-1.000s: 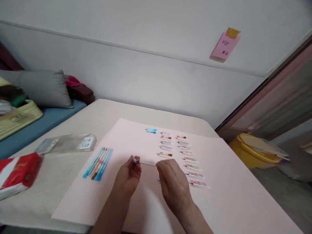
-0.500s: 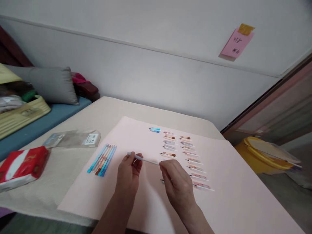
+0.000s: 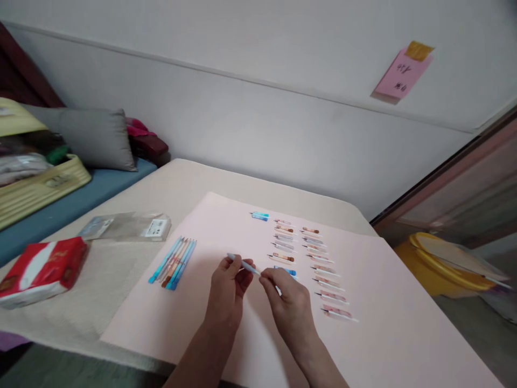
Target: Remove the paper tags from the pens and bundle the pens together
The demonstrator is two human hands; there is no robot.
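Observation:
My left hand (image 3: 226, 285) grips a pale blue-grey pen barrel (image 3: 242, 263) between thumb and fingers, over the pink sheet. My right hand (image 3: 288, 299) pinches a thin whitish pen refill (image 3: 257, 272), which meets the barrel's right end; most of the refill is hidden by the fingers. Just beyond the right hand lies a blue pen part (image 3: 286, 270). Two columns of pen parts, such as a brown-capped one (image 3: 283, 257) and a pink one (image 3: 337, 311), lie behind and to the right, with thin white sticks beside them. Several slim pens (image 3: 173, 264) lie side by side on the left.
The pink sheet (image 3: 137, 328) covers much of the cloth-topped table (image 3: 194, 175). At the left are a red tissue pack (image 3: 44, 269) and a clear plastic sleeve (image 3: 129, 227). A yellow bin (image 3: 440, 269) stands right of the table; a wall (image 3: 258, 134) runs behind.
My two hands have come closer together, so much less of the refill shows between them. The view has shifted slightly left. The blue pen part behind my right hand is now more visible.

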